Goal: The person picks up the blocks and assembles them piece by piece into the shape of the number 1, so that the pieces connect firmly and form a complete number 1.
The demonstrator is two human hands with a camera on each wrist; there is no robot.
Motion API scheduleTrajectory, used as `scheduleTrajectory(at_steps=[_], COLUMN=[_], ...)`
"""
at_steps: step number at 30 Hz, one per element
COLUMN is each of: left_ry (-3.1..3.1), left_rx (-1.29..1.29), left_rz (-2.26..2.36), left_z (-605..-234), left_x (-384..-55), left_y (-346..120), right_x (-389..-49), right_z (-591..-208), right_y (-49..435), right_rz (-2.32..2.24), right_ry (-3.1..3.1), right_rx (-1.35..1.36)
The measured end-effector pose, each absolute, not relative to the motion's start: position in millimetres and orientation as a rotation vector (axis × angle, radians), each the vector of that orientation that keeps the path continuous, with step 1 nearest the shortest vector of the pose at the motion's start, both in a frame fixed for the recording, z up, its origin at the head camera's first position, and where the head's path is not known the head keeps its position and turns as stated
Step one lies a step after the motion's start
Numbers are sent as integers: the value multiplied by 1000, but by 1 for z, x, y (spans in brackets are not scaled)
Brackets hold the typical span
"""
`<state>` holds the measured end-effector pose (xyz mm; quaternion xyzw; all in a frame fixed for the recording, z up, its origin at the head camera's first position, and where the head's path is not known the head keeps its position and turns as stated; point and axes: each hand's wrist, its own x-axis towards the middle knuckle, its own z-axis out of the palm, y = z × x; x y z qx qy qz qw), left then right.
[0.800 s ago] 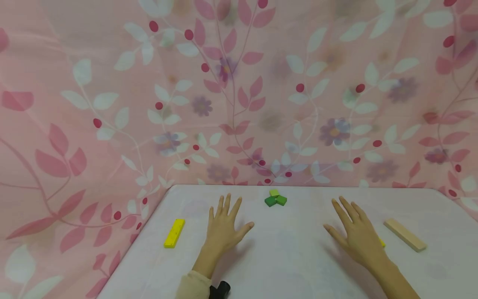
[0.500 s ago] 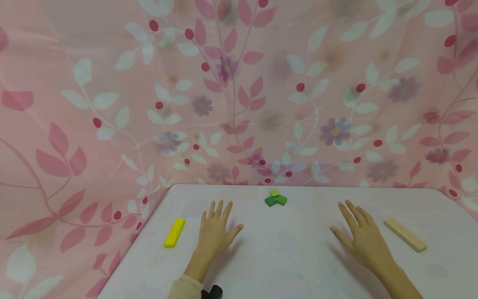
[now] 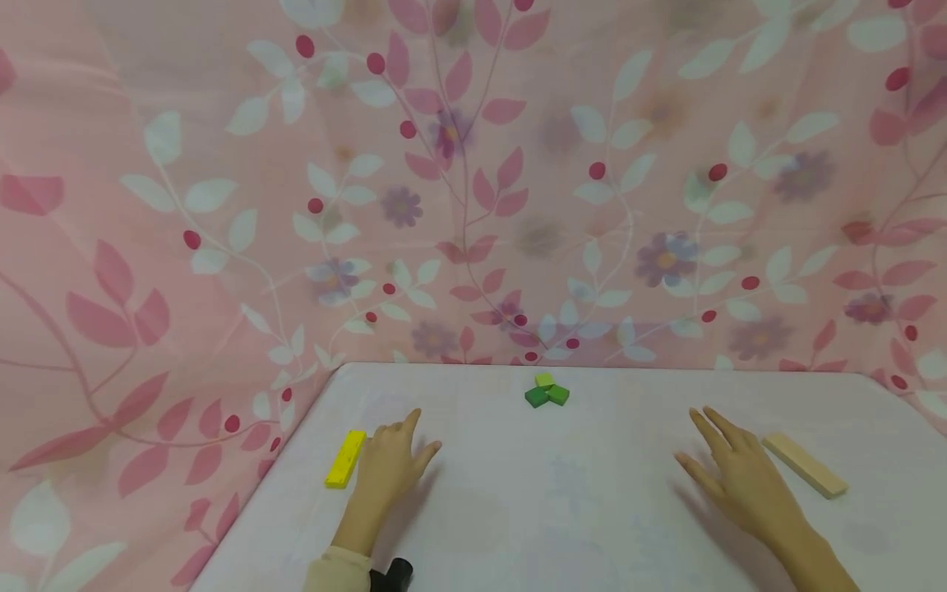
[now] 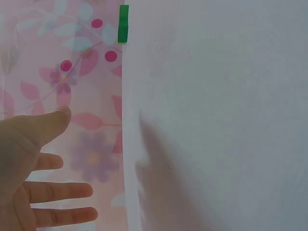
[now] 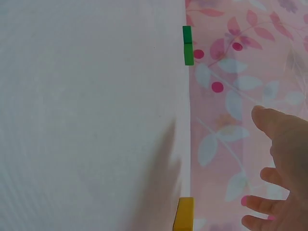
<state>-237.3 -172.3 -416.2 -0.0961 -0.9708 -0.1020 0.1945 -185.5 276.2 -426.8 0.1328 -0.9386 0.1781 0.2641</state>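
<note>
Orange block (image 5: 185, 215) partly outside right-wrist view

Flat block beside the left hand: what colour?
The block is bright yellow; the head view shows it best.

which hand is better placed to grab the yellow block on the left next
Left, probably: the left hand is close beside that yellow block, while the right hand is far off, near the pale plank.

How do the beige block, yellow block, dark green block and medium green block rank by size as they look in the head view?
1. Beige block
2. Yellow block
3. Dark green block and medium green block: too alike to rank.
</note>
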Motion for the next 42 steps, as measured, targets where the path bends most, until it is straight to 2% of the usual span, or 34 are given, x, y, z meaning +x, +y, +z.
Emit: scheduleTrajectory(at_steps=[33,42], left_ry=[-2744,-2890], left_rx=[-117,30], left_rz=[-310,-294], left_z=[-418,-415], left_x=[-241,-239], left_y=[-220,-236], right_x=[-188,-190], right_z=[-433,-430], right_y=[323,331], right_rz=[494,500], right_ry=[-2667,-2835], right_rx=[313,264])
